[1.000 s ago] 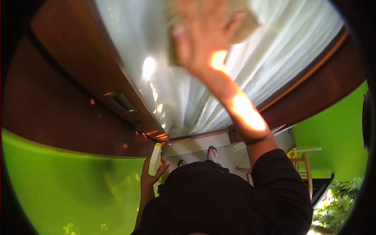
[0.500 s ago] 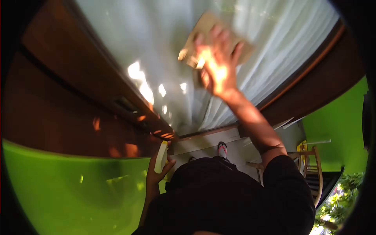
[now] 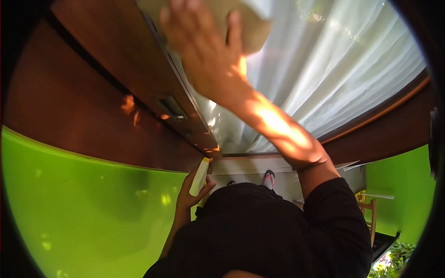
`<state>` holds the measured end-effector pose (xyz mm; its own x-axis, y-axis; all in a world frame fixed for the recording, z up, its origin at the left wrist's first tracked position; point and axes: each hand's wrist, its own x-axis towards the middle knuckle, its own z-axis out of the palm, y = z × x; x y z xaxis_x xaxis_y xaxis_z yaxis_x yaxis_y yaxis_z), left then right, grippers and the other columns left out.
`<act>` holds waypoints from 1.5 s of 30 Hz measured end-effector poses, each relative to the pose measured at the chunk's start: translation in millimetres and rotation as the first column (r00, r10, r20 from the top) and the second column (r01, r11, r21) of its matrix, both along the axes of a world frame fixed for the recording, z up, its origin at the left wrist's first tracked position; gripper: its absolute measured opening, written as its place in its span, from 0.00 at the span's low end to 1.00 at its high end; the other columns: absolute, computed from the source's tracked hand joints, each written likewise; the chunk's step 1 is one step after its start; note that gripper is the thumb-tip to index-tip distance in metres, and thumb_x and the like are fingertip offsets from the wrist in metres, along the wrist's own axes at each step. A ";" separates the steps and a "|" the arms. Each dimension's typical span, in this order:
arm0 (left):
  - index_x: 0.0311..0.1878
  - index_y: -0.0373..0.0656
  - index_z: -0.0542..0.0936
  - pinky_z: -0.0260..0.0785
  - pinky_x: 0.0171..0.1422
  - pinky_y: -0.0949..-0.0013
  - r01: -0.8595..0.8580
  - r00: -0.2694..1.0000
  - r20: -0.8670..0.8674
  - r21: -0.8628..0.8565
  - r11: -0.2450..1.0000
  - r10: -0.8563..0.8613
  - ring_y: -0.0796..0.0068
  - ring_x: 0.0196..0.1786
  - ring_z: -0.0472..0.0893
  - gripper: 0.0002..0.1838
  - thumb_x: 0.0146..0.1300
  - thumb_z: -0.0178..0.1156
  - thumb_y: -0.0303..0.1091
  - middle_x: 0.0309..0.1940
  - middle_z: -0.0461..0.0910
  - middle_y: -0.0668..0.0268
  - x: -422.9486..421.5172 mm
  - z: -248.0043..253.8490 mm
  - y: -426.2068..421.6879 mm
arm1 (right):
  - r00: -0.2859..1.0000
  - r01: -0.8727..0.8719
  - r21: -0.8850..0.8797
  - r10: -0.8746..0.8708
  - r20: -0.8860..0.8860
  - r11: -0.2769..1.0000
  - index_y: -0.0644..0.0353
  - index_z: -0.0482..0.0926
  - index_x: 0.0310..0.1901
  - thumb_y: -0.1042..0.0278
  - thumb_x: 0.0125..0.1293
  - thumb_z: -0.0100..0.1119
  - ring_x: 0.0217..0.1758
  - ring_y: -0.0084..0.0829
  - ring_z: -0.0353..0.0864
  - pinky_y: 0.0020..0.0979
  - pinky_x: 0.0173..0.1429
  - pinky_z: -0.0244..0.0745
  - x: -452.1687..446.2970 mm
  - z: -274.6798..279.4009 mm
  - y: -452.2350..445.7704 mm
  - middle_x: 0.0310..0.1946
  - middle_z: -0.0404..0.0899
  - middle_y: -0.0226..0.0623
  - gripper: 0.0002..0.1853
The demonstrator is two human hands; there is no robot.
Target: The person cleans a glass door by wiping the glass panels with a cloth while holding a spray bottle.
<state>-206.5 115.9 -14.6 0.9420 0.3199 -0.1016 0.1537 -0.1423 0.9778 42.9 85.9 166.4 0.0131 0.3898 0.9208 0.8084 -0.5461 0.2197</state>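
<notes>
My right hand (image 3: 206,58) lies against a glass pane (image 3: 301,60), pressing a tan wiping cloth (image 3: 254,31) to it, with the thumb set apart from the fingers. Part of the cloth is hidden by the hand, and its upper edge runs out of view. Low at my left side, my left hand (image 3: 189,193) is wrapped round a spray bottle (image 3: 200,178) with a pale head and a yellow tip. Most of the bottle's body is out of sight behind the hand.
White curtains (image 3: 324,88) hang behind the glass. A dark brown wooden frame (image 3: 106,60) with a recessed latch (image 3: 171,106) borders the left side. Green walls (image 3: 92,208) flank me. A wooden chair (image 3: 372,217) stands at the right, behind my elbow.
My right hand and the cloth have moved up and left across the glass, close to the wooden frame. The left hand keeps its hold on the spray bottle. The view has shifted slightly.
</notes>
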 end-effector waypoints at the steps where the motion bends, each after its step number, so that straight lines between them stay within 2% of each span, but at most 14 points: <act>1: 0.72 0.41 0.69 0.67 0.49 0.72 0.012 1.000 0.017 0.035 0.999 -0.013 0.81 0.37 0.75 0.37 0.58 0.69 0.25 0.27 0.75 0.73 -0.4 -1.9 1.1 | 0.998 -0.061 0.015 0.061 -0.022 0.998 0.50 0.71 0.70 0.66 0.64 0.54 0.76 0.35 0.63 0.60 0.73 0.52 -2.4 -26.9 3.1 0.73 0.66 0.33 0.29; 5: 0.73 0.43 0.68 0.68 0.40 0.76 0.009 1.000 0.023 0.084 0.996 -0.011 0.84 0.31 0.73 0.37 0.60 0.68 0.24 0.26 0.74 0.73 -5.2 -3.9 1.5 | 0.954 -0.279 -0.072 0.268 -0.132 0.957 0.50 0.68 0.71 0.67 0.63 0.54 0.72 0.29 0.68 0.46 0.65 0.65 -5.6 -123.2 -8.4 0.66 0.75 0.30 0.32; 11: 0.71 0.38 0.71 0.67 0.58 0.71 -0.049 0.997 -0.067 0.001 0.999 0.049 0.81 0.38 0.77 0.36 0.57 0.69 0.28 0.27 0.77 0.72 -8.3 -1.3 1.2 | 0.953 -0.301 -0.607 0.261 -0.156 0.735 0.50 0.60 0.75 0.70 0.67 0.51 0.75 0.22 0.64 0.30 0.69 0.68 18.7 -236.1 -48.1 0.77 0.58 0.27 0.34; 16: 0.73 0.44 0.68 0.68 0.41 0.75 -0.015 1.000 0.008 0.037 0.999 0.014 0.84 0.32 0.74 0.36 0.61 0.68 0.26 0.26 0.73 0.73 -13.9 -22.7 6.3 | 0.913 -0.392 -0.782 0.306 -0.268 0.484 0.49 0.53 0.78 0.72 0.68 0.50 0.79 0.23 0.58 0.30 0.76 0.65 38.1 -256.3 -61.5 0.81 0.47 0.24 0.37; 19: 0.73 0.43 0.69 0.68 0.41 0.76 -0.025 1.000 0.014 0.024 0.999 0.024 0.84 0.32 0.74 0.36 0.61 0.68 0.26 0.27 0.73 0.73 -16.1 -23.7 6.3 | 0.962 -0.048 -0.894 0.263 0.079 0.445 0.52 0.48 0.79 0.71 0.73 0.45 0.82 0.19 0.46 0.24 0.78 0.62 39.8 -224.2 -66.0 0.82 0.43 0.24 0.35; 22: 0.73 0.42 0.69 0.68 0.41 0.75 -0.046 0.999 0.024 0.020 0.999 0.045 0.84 0.32 0.74 0.36 0.60 0.68 0.26 0.27 0.73 0.73 -17.0 -23.0 5.7 | 0.598 -0.748 -0.558 -0.002 -0.802 0.360 0.53 0.50 0.78 0.66 0.74 0.48 0.82 0.21 0.47 0.25 0.81 0.56 42.1 -147.3 -61.0 0.80 0.50 0.28 0.33; 24: 0.72 0.42 0.69 0.68 0.41 0.75 -0.056 0.998 0.030 0.028 0.998 0.055 0.84 0.32 0.74 0.36 0.60 0.69 0.26 0.27 0.74 0.73 -17.5 -23.2 4.8 | 0.933 -0.201 -0.610 0.340 0.120 0.767 0.52 0.59 0.75 0.61 0.75 0.49 0.78 0.24 0.59 0.28 0.81 0.55 65.8 -139.6 -58.3 0.75 0.62 0.32 0.29; 26: 0.72 0.42 0.69 0.68 0.41 0.75 -0.059 0.998 0.031 0.045 0.997 0.057 0.84 0.32 0.74 0.36 0.60 0.69 0.26 0.27 0.74 0.73 -17.4 -23.1 5.2 | 0.434 0.638 -0.297 -0.013 0.901 0.710 0.49 0.65 0.73 0.64 0.71 0.52 0.76 0.27 0.64 0.38 0.81 0.52 52.5 -41.7 -68.5 0.72 0.67 0.33 0.29; 28: 0.72 0.42 0.69 0.69 0.42 0.75 -0.055 0.997 0.054 0.059 0.997 0.051 0.83 0.33 0.74 0.36 0.60 0.69 0.26 0.28 0.74 0.73 -16.7 -25.7 7.2 | 0.929 0.148 -0.421 0.020 0.369 0.895 0.45 0.67 0.72 0.65 0.66 0.55 0.77 0.28 0.62 0.50 0.80 0.47 53.9 3.1 -71.0 0.73 0.66 0.31 0.31; 30: 0.72 0.42 0.69 0.69 0.42 0.75 -0.051 0.997 0.064 0.067 0.996 0.047 0.83 0.33 0.74 0.36 0.59 0.69 0.26 0.28 0.75 0.73 -16.7 -25.3 6.5 | 0.993 -0.002 -0.280 -0.031 -0.113 0.960 0.47 0.67 0.71 0.73 0.58 0.59 0.74 0.33 0.66 0.56 0.76 0.48 75.8 41.2 -77.7 0.72 0.66 0.35 0.36; 33: 0.72 0.42 0.69 0.69 0.43 0.75 -0.047 0.997 0.072 0.073 0.996 0.041 0.83 0.34 0.74 0.36 0.59 0.70 0.26 0.29 0.75 0.73 -12.3 -19.4 5.1 | 0.988 -0.154 -0.017 0.154 0.021 0.988 0.62 0.60 0.75 0.83 0.63 0.50 0.75 0.54 0.59 0.54 0.78 0.44 49.7 66.8 -67.1 0.67 0.65 0.57 0.36; 36: 0.72 0.43 0.69 0.70 0.43 0.75 -0.030 0.997 0.066 0.075 0.997 0.025 0.83 0.34 0.74 0.36 0.59 0.70 0.26 0.29 0.75 0.73 -9.5 -13.7 5.2 | 0.997 -0.072 -0.019 0.073 0.041 0.997 0.43 0.65 0.73 0.63 0.64 0.54 0.82 0.28 0.53 0.55 0.81 0.36 51.7 11.7 -50.6 0.76 0.61 0.28 0.33; 40: 0.72 0.43 0.69 0.69 0.42 0.75 -0.025 0.998 0.053 0.070 0.997 0.021 0.84 0.33 0.74 0.36 0.60 0.70 0.26 0.28 0.74 0.73 -8.8 -15.2 5.4 | 0.947 0.138 -0.155 -0.085 0.309 0.978 0.42 0.65 0.74 0.62 0.66 0.51 0.80 0.28 0.57 0.51 0.82 0.30 39.1 -89.0 -37.4 0.75 0.65 0.27 0.32; 45: 0.73 0.45 0.69 0.68 0.41 0.75 -0.019 1.000 0.020 0.066 0.998 0.017 0.84 0.32 0.73 0.36 0.60 0.69 0.26 0.27 0.74 0.74 -11.0 -15.6 6.1 | 0.977 -0.171 -0.673 0.211 -0.022 0.720 0.44 0.64 0.75 0.66 0.61 0.56 0.76 0.33 0.64 0.34 0.71 0.67 41.2 -187.5 -77.3 0.76 0.61 0.28 0.37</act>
<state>-217.5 122.0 -30.2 0.9376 0.3422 -0.0613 0.1377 -0.2037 0.9693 84.2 8.6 -21.0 -0.1694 0.8924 0.4183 0.8556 -0.0775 0.5118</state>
